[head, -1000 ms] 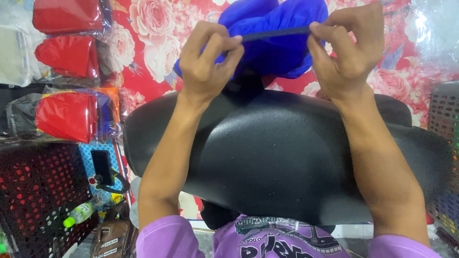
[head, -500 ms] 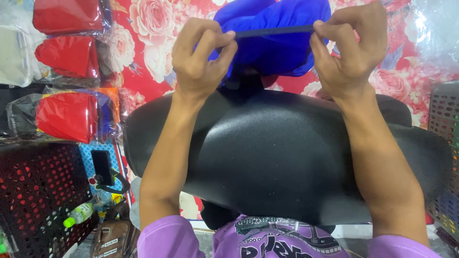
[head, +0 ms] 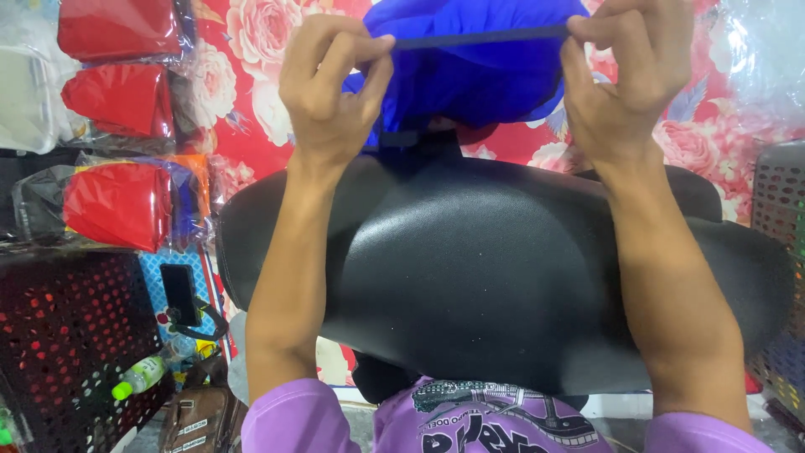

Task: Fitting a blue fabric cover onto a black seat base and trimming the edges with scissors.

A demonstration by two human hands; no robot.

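Head view: blue cover slightly higher.

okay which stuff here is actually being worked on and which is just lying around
In hand: left hand and right hand stretch the dark edge band of a blue cover above the black seat.

Lying about: bagged red covers, green-capped bottle, brown bag, perforated crate.
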